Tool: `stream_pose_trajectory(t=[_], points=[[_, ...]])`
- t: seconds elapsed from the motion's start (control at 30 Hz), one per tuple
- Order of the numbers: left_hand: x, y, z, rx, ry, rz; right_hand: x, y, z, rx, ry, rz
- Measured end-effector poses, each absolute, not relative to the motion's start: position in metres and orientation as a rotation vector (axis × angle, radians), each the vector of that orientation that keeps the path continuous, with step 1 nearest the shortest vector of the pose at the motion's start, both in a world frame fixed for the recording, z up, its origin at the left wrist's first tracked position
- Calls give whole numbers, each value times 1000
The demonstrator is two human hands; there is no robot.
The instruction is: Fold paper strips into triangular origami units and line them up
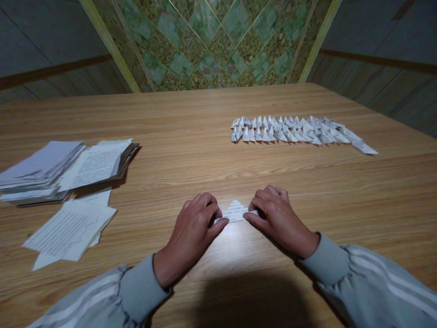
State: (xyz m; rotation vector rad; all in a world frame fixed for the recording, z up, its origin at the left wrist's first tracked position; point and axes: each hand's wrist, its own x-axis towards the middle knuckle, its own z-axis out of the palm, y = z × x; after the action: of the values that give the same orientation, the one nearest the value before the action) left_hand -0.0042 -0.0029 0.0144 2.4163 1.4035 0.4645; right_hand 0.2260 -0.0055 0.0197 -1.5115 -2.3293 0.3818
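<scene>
A small sheet of printed paper point(235, 211), folded to a triangle with its tip pointing away from me, lies on the wooden table. My left hand point(197, 230) pinches its left corner between thumb and curled fingers. At the right corner, my right hand point(278, 218) grips the paper in the same way, thumb toward me. Both corners are partly hidden by the fingers. Farther off to the right, two rows of folded paper pieces point(290, 132) stand interlocked, with a flat strip at their right end.
At the left are stacks of paper point(44, 159) and printed sheets point(99, 164) on a dark-edged pile. Nearer me, several loose printed sheets point(71, 230) overlap. The wooden table point(170, 150) reaches back to a green patterned wall point(218, 45).
</scene>
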Motion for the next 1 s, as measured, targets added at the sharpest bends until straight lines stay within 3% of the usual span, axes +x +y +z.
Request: stream_pose_trajectory(t=[0.5,1.0], points=[[-3,-5,5,2961,990,560,228,-4,16,-1508,-2258,439],[-14,-11,10,3061,977,494,237,0,12,-1516,-2223,505]])
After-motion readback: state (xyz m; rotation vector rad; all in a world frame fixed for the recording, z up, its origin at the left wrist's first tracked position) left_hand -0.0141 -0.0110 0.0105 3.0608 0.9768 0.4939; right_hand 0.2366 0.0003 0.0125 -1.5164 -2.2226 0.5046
